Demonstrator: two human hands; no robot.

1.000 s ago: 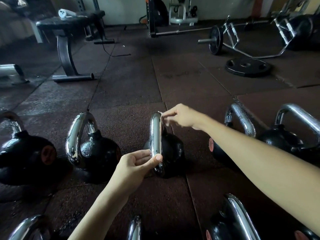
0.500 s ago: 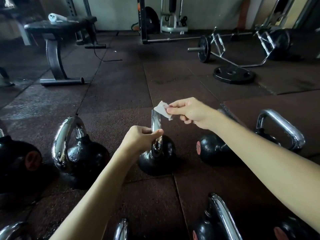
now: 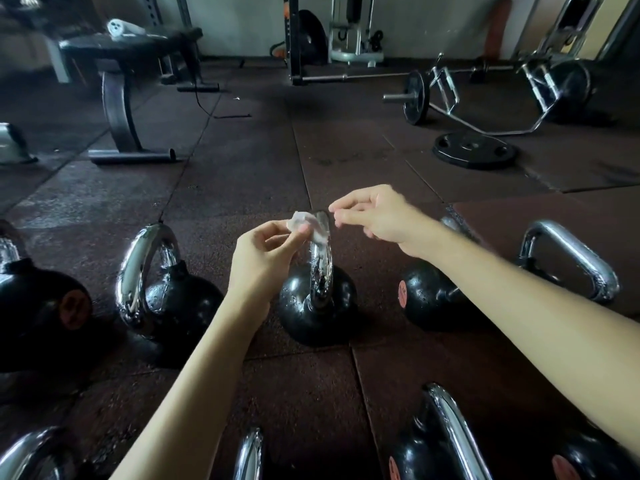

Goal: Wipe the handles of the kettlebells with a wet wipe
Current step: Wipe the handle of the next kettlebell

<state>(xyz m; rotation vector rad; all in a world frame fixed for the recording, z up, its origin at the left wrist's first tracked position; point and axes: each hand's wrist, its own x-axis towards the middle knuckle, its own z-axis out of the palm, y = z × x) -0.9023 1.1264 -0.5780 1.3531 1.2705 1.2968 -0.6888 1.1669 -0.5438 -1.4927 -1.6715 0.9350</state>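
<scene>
Several black kettlebells with chrome handles stand on the dark rubber floor. The middle kettlebell [image 3: 316, 308] stands upright with its wet handle [image 3: 321, 261] edge-on to me. My left hand [image 3: 263, 258] pinches the crumpled white wet wipe [image 3: 306, 225] against the top of that handle. Just right of the handle top, my right hand [image 3: 375, 213] hovers with loosely bent fingers that hold nothing. Another kettlebell [image 3: 169, 299] stands to the left. A tipped kettlebell [image 3: 429, 296] lies to the right, partly hidden by my right forearm.
More kettlebells line the near edge [image 3: 446, 441] and the far left [image 3: 38, 306]. A weight bench [image 3: 121, 98] with a white roll [image 3: 121, 27] on it stands at the back left. A loose weight plate [image 3: 474, 150] and a trap bar [image 3: 485, 109] lie at the back right.
The wipe has passed from my right hand to my left hand. My left hand has risen from the handle's side to its top. My right hand has let go.
</scene>
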